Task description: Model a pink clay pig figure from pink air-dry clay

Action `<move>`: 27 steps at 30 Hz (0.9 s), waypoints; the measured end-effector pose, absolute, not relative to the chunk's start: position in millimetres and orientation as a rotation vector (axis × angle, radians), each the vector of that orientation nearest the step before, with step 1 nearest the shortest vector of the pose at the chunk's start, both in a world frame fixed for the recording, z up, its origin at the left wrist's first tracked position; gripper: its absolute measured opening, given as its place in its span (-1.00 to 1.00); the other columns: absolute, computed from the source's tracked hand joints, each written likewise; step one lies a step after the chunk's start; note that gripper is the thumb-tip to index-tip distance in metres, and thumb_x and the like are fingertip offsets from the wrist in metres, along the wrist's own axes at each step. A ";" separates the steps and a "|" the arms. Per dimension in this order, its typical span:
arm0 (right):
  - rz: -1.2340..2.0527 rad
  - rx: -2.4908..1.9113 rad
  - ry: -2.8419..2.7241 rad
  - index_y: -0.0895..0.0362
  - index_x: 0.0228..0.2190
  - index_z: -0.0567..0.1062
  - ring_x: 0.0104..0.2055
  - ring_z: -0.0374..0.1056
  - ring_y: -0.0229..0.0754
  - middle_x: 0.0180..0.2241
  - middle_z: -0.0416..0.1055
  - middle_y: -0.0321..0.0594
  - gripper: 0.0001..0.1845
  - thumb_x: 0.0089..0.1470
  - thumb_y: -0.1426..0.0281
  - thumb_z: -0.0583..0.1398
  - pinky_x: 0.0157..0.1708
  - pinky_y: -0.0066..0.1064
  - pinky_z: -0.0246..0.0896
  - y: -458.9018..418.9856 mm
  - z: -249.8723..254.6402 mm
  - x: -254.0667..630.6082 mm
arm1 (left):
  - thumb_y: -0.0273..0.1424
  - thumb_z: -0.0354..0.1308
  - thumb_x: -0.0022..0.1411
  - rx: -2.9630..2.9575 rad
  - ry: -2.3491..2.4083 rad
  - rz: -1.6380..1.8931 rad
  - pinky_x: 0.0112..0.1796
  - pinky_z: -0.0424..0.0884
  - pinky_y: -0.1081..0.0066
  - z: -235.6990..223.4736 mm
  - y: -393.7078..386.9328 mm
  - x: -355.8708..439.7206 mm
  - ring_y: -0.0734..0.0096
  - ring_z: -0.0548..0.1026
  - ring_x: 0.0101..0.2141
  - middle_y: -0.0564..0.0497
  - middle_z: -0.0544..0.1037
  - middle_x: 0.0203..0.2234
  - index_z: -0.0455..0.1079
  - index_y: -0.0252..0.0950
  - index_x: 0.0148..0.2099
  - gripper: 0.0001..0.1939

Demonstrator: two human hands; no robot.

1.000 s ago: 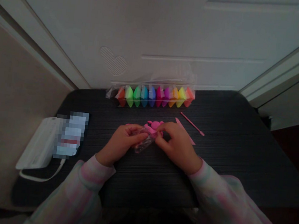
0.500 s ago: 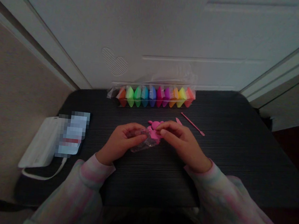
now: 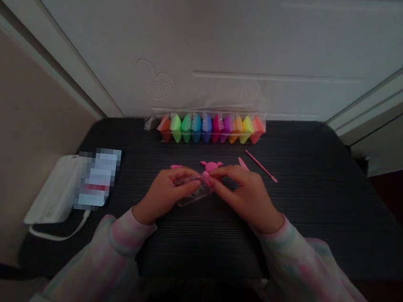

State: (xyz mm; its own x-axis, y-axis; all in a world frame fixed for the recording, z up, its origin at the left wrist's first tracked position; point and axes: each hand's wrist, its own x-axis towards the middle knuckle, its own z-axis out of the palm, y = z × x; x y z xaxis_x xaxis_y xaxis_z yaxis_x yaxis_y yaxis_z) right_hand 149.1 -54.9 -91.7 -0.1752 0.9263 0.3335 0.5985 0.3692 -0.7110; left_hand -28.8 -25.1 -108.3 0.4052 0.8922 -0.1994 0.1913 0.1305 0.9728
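Observation:
My left hand point(image 3: 166, 190) is closed around a clear plastic packet point(image 3: 193, 197), with the thumb lying on top. At the packet's upper right end, my right hand point(image 3: 246, 189) pinches a bit of pink modelling clay point(image 3: 207, 176) between thumb and forefinger. Just beyond the fingertips lies a pink clay figure point(image 3: 211, 166) with two ear-like bumps; its lower part is hidden. A small pink piece point(image 3: 176, 166) shows behind my left fingers. Beside my right hand are a pink flat-bladed tool point(image 3: 242, 163), partly covered, and a thin pink modelling stick point(image 3: 261, 166).
A row of colourful clay packs point(image 3: 207, 128) in clear wrapping stands along the back of the black table point(image 3: 319, 197), against a white door point(image 3: 235, 39). At the left, a phone point(image 3: 97, 178) lies beside a white power bank point(image 3: 53, 190) with a white cable point(image 3: 59, 238).
My right fingertips have moved slightly left, onto the clay at the packet's end. The small pink piece behind my left hand now shows. The view has shifted a little.

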 end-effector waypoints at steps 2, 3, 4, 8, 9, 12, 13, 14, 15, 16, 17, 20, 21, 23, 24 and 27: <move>0.518 -1.329 -1.910 0.13 -0.39 0.49 -0.36 0.40 -0.25 -0.41 0.51 -0.26 -0.89 -0.03 0.42 0.17 -0.31 -0.39 0.25 -54.7 -92.9 149.2 | -0.31 0.20 -0.02 1.375 1.074 0.682 -0.54 0.28 0.57 -108.0 -25.3 -28.1 0.56 0.38 -0.56 0.07 0.50 -0.52 0.48 -0.29 -0.32 -0.80; 0.513 -1.338 -1.918 0.13 -0.40 0.49 -0.36 0.40 -0.24 -0.41 0.51 -0.26 -0.89 -0.02 0.42 0.16 -0.32 -0.39 0.25 -54.8 -93.2 149.1 | -0.31 0.20 -0.01 1.386 1.072 0.683 -0.53 0.29 0.56 -107.7 -25.5 -27.6 0.55 0.39 -0.55 0.06 0.51 -0.51 0.47 -0.30 -0.32 -0.80; 0.513 -1.351 -1.922 0.13 -0.40 0.49 -0.37 0.40 -0.24 -0.41 0.51 -0.26 -0.88 -0.01 0.41 0.15 -0.33 -0.39 0.25 -55.0 -93.5 148.8 | -0.32 0.19 -0.01 1.405 1.067 0.684 -0.51 0.31 0.55 -107.4 -25.8 -27.2 0.52 0.41 -0.53 0.05 0.52 -0.49 0.47 -0.30 -0.32 -0.80; 0.491 -1.394 -1.930 0.13 -0.44 0.47 -0.39 0.38 -0.25 -0.43 0.49 -0.27 -0.88 0.00 0.43 0.12 -0.35 -0.41 0.22 -55.4 -94.7 147.8 | -0.33 0.17 0.02 1.519 1.064 0.684 -0.44 0.34 0.51 -106.1 -27.3 -26.7 0.46 0.44 -0.46 0.05 0.53 -0.47 0.48 -0.28 -0.31 -0.82; 0.468 -1.398 -1.946 0.13 -0.44 0.47 -0.39 0.37 -0.25 -0.43 0.48 -0.26 -0.88 0.01 0.43 0.11 -0.35 -0.41 0.22 -55.3 -95.5 147.5 | -0.33 0.16 0.02 1.543 1.068 0.684 -0.43 0.34 0.51 -105.8 -27.6 -26.7 0.45 0.44 -0.45 0.05 0.53 -0.47 0.48 -0.28 -0.31 -0.82; 0.356 -1.393 -2.035 0.16 -0.43 0.44 -0.36 0.35 -0.20 -0.42 0.46 -0.20 -0.86 0.04 0.43 0.08 -0.32 -0.36 0.19 -54.7 -99.0 146.9 | -0.33 0.16 0.03 1.591 1.093 0.677 -0.42 0.33 0.52 -105.3 -28.0 -26.9 0.46 0.44 -0.45 0.05 0.54 -0.47 0.48 -0.27 -0.30 -0.82; 0.321 -1.390 -2.068 0.16 -0.42 0.42 -0.34 0.34 -0.18 -0.42 0.45 -0.18 -0.85 0.05 0.42 0.06 -0.31 -0.34 0.18 -54.6 -100.1 146.6 | -0.32 0.15 0.04 1.603 1.102 0.668 -0.42 0.33 0.51 -105.2 -27.9 -26.9 0.45 0.44 -0.45 0.05 0.54 -0.47 0.48 -0.28 -0.30 -0.82; 0.295 -1.389 -2.091 0.17 -0.42 0.41 -0.33 0.32 -0.16 -0.41 0.43 -0.16 -0.85 0.06 0.42 0.05 -0.30 -0.33 0.17 -54.6 -100.8 146.1 | -0.32 0.15 0.04 1.615 1.110 0.661 -0.42 0.33 0.51 -105.2 -27.7 -26.9 0.45 0.44 -0.45 0.05 0.54 -0.46 0.48 -0.28 -0.30 -0.81; 0.285 -1.393 -2.100 0.17 -0.42 0.40 -0.32 0.31 -0.16 -0.41 0.42 -0.15 -0.85 0.06 0.42 0.04 -0.30 -0.31 0.16 -54.7 -101.1 145.6 | -0.32 0.15 0.04 1.624 1.110 0.656 -0.41 0.33 0.50 -105.3 -27.5 -26.9 0.45 0.45 -0.45 0.05 0.54 -0.46 0.48 -0.28 -0.30 -0.81; 0.301 -1.404 -2.092 0.17 -0.43 0.38 -0.33 0.29 -0.16 -0.42 0.40 -0.16 -0.86 0.06 0.43 0.04 -0.31 -0.31 0.15 -54.9 -100.9 145.1 | -0.32 0.15 0.04 1.630 1.103 0.653 -0.40 0.34 0.50 -105.4 -27.3 -27.0 0.44 0.45 -0.44 0.04 0.54 -0.46 0.48 -0.29 -0.31 -0.81; 0.350 -1.418 -2.059 0.16 -0.45 0.37 -0.35 0.28 -0.18 -0.44 0.38 -0.18 -0.88 0.05 0.43 0.04 -0.33 -0.32 0.14 -55.1 -100.0 144.7 | -0.32 0.15 0.04 1.634 1.090 0.652 -0.39 0.34 0.49 -105.5 -27.2 -27.1 0.43 0.45 -0.43 0.04 0.54 -0.45 0.48 -0.29 -0.31 -0.82; 0.699 -1.396 -1.850 0.14 -0.52 0.30 -0.44 0.21 -0.28 -0.51 0.30 -0.30 -0.89 0.03 0.44 0.05 -0.40 -0.41 0.11 -55.6 -95.5 144.5 | -0.33 0.15 0.04 1.641 1.057 0.644 -0.40 0.34 0.49 -105.2 -27.5 -27.8 0.43 0.46 -0.43 0.03 0.54 -0.46 0.47 -0.30 -0.33 -0.83; 0.841 -1.366 -1.767 0.13 -0.54 0.28 -0.47 0.19 -0.31 -0.54 0.27 -0.34 -0.87 0.03 0.45 0.04 -0.42 -0.45 0.10 -55.4 -94.1 144.9 | -0.33 0.15 0.04 1.647 1.049 0.639 -0.41 0.34 0.50 -104.9 -27.8 -28.1 0.44 0.46 -0.44 0.03 0.54 -0.46 0.47 -0.30 -0.33 -0.83; 1.075 -1.299 -1.618 0.12 -0.57 0.25 -0.49 0.15 -0.34 -0.57 0.20 -0.39 -0.84 0.02 0.46 0.02 -0.43 -0.48 0.08 -54.4 -92.7 146.1 | -0.33 0.15 0.05 1.674 1.034 0.634 -0.42 0.34 0.50 -104.2 -28.6 -28.5 0.45 0.46 -0.46 0.03 0.54 -0.47 0.47 -0.29 -0.34 -0.84; 1.159 -1.272 -1.552 0.13 -0.59 0.25 -0.49 0.14 -0.35 -0.58 0.18 -0.39 -0.83 0.02 0.47 0.02 -0.43 -0.48 0.08 -53.8 -92.8 146.8 | -0.34 0.15 0.05 1.697 1.027 0.639 -0.43 0.34 0.51 -104.0 -29.1 -28.6 0.45 0.46 -0.46 0.04 0.54 -0.48 0.47 -0.29 -0.35 -0.85; 1.293 -1.204 -1.420 0.13 -0.60 0.25 -0.49 0.14 -0.35 -0.58 0.16 -0.40 -0.82 0.00 0.47 0.01 -0.42 -0.48 0.08 -52.5 -95.0 148.3 | -0.36 0.14 0.07 1.838 1.015 0.704 -0.44 0.33 0.51 -104.1 -30.4 -28.5 0.47 0.45 -0.48 0.05 0.55 -0.49 0.47 -0.28 -0.34 -0.87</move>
State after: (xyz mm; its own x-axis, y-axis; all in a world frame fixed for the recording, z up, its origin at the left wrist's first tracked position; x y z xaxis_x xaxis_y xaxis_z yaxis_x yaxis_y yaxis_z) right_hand 148.3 -52.5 -95.0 -0.1782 0.9839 -0.0168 0.1085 0.0026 -0.9941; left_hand -28.5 -30.4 -104.1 0.5024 0.8629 0.0553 0.3541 -0.2637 0.8973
